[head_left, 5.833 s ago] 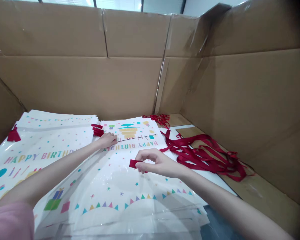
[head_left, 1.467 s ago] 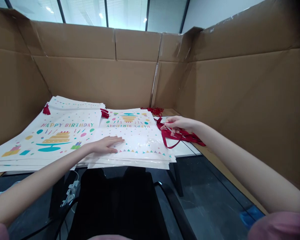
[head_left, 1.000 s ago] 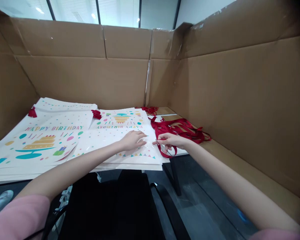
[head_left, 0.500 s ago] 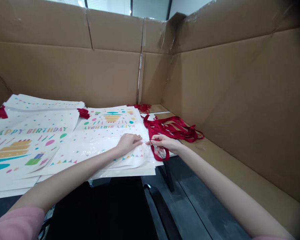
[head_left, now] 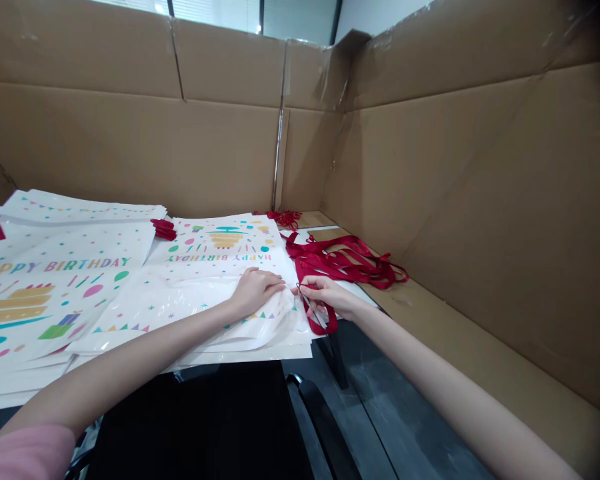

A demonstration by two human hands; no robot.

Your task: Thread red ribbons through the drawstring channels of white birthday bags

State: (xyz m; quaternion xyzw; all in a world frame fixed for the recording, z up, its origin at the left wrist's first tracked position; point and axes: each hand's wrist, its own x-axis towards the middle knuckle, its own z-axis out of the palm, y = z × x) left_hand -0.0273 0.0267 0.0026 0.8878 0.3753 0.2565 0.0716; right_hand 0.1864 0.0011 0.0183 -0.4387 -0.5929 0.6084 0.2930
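Left hand (head_left: 253, 290) pressed flat on top plastic birthday bag (head_left: 200, 293). Right hand (head_left: 325, 297) pinches thin needle (head_left: 310, 308) and red ribbon (head_left: 325, 320) at bag's edge; ribbon pile (head_left: 350, 260) just beyond.

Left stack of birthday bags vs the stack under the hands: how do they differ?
The left stack shows its HAPPY BIRTHDAY print facing the wearer; the centre stack shows it upside down. No hand touches the left stack; the left hand presses on the centre stack's near edge, while the right hand pinches a thin needle-like tool with a red ribbon beside it. Both share the white plastic and cake-and-confetti print.
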